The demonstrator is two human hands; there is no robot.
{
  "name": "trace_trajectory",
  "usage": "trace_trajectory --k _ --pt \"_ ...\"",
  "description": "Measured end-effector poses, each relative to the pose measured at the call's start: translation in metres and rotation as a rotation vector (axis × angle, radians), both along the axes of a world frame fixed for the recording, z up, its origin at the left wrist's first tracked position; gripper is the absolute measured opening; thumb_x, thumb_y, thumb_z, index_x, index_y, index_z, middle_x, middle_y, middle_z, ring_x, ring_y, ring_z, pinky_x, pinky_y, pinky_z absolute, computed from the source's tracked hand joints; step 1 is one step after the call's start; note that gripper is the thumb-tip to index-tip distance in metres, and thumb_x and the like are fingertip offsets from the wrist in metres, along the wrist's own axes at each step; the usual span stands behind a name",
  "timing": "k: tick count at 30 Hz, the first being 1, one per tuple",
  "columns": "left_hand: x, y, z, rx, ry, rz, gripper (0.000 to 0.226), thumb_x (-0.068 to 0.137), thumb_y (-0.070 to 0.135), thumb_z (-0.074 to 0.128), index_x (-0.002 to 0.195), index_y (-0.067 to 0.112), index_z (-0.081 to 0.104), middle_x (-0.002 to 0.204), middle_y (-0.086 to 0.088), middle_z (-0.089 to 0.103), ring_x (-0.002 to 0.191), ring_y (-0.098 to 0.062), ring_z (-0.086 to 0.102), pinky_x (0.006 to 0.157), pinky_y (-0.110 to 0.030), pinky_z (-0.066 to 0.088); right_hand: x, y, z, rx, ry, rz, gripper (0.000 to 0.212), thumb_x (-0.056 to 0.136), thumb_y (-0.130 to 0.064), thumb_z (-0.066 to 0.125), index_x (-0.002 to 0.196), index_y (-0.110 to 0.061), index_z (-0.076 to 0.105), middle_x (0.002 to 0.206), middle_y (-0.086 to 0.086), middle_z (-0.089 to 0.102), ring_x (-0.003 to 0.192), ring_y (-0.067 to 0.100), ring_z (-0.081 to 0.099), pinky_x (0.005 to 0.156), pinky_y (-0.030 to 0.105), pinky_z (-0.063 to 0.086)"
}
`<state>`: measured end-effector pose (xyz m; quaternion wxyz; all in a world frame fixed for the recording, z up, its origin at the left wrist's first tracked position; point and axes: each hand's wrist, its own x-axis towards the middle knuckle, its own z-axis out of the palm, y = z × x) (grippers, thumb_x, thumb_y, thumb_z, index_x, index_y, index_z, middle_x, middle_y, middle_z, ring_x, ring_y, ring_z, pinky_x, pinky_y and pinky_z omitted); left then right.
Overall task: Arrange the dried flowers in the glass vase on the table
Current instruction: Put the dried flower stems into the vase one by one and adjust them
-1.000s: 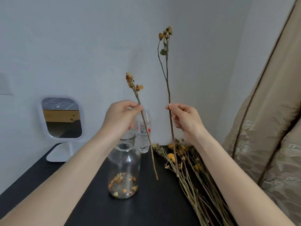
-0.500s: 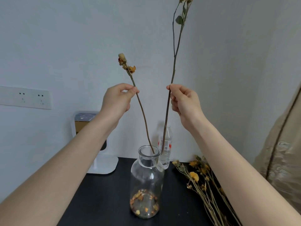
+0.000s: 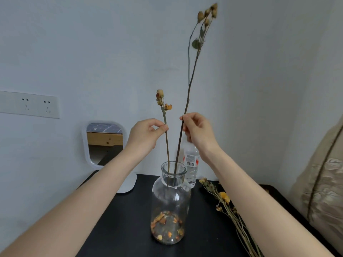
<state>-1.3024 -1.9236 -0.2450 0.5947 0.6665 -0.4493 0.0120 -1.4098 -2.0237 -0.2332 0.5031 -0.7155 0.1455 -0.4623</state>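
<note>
A clear glass vase [image 3: 171, 204] stands on the black table [image 3: 126, 225], with loose dried petals on its bottom. My left hand [image 3: 144, 136] pinches a short dried flower stem [image 3: 166, 141] with small orange buds. A tall dried stem [image 3: 187, 101] with brown buds at its top is pinched in my right hand [image 3: 198, 132]. Both stems pass down through the vase's neck, their lower ends inside the glass. A bunch of dried yellow flowers [image 3: 228, 208] lies on the table to the right of the vase.
A white-framed standing mirror [image 3: 104, 143] is at the back left by the wall. A small plastic water bottle [image 3: 191, 167] stands just behind the vase. A beige curtain [image 3: 323, 182] hangs at the right edge. Wall sockets [image 3: 37, 104] sit on the left wall.
Both hands have come down and closer together over the vase. The two stems, at first beside the vase, now reach into its neck.
</note>
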Motion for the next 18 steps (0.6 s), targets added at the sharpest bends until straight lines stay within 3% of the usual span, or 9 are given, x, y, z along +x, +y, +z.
trace_trajectory --k 4,7,11,12,15,18 --pt "0.001 -0.003 -0.026 0.088 0.015 -0.013 0.014 0.087 0.03 0.062 0.089 0.018 0.068 0.046 0.012 0.046 0.039 -0.007 0.04 0.049 -0.021 0.033 -0.002 -0.001 -0.037 -0.116 0.219 -0.058 0.013 0.095 -0.019 0.048 0.09 -0.014 0.059 0.063 -0.005 0.053 0.053 0.004 0.046 0.057 0.019 0.038" --pt "0.001 -0.004 -0.041 0.131 0.038 -0.014 0.013 0.085 0.03 0.065 0.088 0.018 0.071 0.044 0.014 0.045 0.042 -0.005 0.041 0.051 -0.02 0.033 -0.006 -0.001 -0.054 -0.153 0.293 -0.042 0.012 0.093 -0.019 0.051 0.09 -0.015 0.063 0.063 -0.005 0.056 0.055 0.005 0.049 0.061 0.02 0.041" --pt "0.0 -0.005 -0.056 0.185 0.028 -0.012 0.015 0.082 0.028 0.068 0.087 0.016 0.075 0.061 0.017 0.057 0.062 -0.002 0.051 0.059 -0.018 0.038 -0.011 -0.001 -0.072 -0.176 0.337 -0.035 0.014 0.089 -0.021 0.061 0.091 -0.012 0.073 0.069 0.007 0.063 0.061 0.01 0.05 0.065 0.024 0.045" --pt "0.0 -0.005 -0.059 0.198 0.024 -0.011 0.014 0.081 0.028 0.069 0.088 0.017 0.076 0.067 0.015 0.061 0.067 -0.002 0.053 0.061 -0.016 0.038 -0.012 -0.001 -0.075 -0.18 0.348 -0.046 0.015 0.088 -0.022 0.063 0.092 -0.012 0.074 0.068 0.007 0.063 0.06 0.009 0.049 0.064 0.025 0.045" --pt "0.0 -0.006 -0.063 0.216 0.013 0.0 0.013 0.08 0.025 0.07 0.089 0.018 0.076 0.081 0.009 0.068 0.077 -0.002 0.056 0.067 -0.016 0.039 -0.013 -0.002 -0.08 -0.187 0.368 -0.089 0.014 0.085 -0.024 0.066 0.09 -0.015 0.075 0.046 -0.013 0.053 0.044 0.001 0.044 0.049 0.009 0.035" --pt "0.001 -0.005 -0.062 0.217 0.012 0.021 0.011 0.078 0.024 0.072 0.087 0.019 0.077 0.076 0.01 0.067 0.072 0.001 0.055 0.063 -0.013 0.038 -0.015 -0.003 -0.078 -0.184 0.363 -0.118 0.01 0.082 -0.029 0.069 0.082 -0.019 0.073 0.04 -0.014 0.048 0.04 0.001 0.042 0.043 0.009 0.032"
